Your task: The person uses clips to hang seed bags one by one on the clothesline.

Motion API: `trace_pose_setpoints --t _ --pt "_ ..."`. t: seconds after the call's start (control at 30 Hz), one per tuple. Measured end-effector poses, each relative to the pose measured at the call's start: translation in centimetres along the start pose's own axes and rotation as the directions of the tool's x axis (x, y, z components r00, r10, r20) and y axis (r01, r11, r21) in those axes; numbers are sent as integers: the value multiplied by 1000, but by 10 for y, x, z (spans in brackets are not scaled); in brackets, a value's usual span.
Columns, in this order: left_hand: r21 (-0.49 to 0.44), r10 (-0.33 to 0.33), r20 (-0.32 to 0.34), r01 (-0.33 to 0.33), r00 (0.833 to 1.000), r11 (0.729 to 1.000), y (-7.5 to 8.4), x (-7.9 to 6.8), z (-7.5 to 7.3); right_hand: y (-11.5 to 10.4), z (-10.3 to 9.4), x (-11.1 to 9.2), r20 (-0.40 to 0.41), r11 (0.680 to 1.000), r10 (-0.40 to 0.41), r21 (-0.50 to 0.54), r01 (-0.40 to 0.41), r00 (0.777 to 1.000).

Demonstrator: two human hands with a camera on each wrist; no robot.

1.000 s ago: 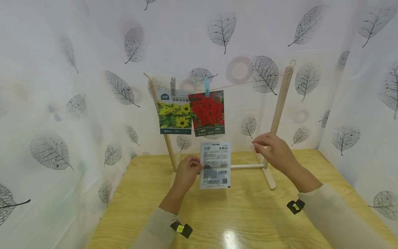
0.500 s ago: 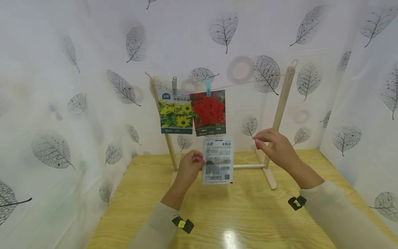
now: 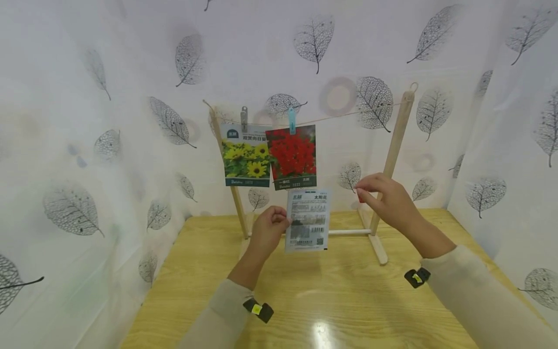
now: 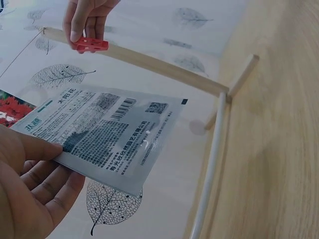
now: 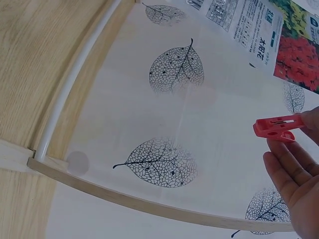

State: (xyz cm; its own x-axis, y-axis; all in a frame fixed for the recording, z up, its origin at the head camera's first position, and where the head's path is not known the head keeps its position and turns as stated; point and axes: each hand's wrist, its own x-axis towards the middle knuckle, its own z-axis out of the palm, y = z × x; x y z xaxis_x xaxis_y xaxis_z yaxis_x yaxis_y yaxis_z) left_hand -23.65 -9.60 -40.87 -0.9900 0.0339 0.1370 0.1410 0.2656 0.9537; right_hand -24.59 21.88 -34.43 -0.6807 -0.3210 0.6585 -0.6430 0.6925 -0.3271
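Observation:
My left hand (image 3: 267, 233) pinches a seed packet (image 3: 307, 220) by its left edge, thumb in front. The printed back of the packet faces me, its top just under the hanging red-flower packet (image 3: 293, 157). A red clothespin (image 5: 276, 125) is held between thumb and fingers of my right hand (image 3: 388, 201), in front of the frame's right post. In the left wrist view the clothespin shows beyond the packet. A yellow-flower packet (image 3: 246, 160) hangs from the string (image 3: 335, 117) by a grey clip (image 3: 244, 119); a light-blue clip (image 3: 291, 121) holds the red-flower one.
The wooden frame has a left post (image 3: 238, 206), a right post (image 3: 397, 135) and a white lower bar (image 3: 348, 232). It stands on a wood-grain table (image 3: 357, 300). A leaf-print curtain (image 3: 131, 169) surrounds the table at the back and sides.
My left hand has raised the seed packet and shifted it slightly right, towards the string. My right hand has risen slightly, still holding the red clothespin. The hanging packets stay in place.

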Motion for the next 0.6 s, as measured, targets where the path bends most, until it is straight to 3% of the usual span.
trace_pose_setpoints --t 0.47,0.6 --pt "-12 33 -17 -33 999 999 10 4 6 -5 -13 9 -12 1000 -19 -13 19 1000" --pt "-7 44 4 -44 999 999 12 5 5 -5 -16 13 -13 1000 -2 -6 2 1000"
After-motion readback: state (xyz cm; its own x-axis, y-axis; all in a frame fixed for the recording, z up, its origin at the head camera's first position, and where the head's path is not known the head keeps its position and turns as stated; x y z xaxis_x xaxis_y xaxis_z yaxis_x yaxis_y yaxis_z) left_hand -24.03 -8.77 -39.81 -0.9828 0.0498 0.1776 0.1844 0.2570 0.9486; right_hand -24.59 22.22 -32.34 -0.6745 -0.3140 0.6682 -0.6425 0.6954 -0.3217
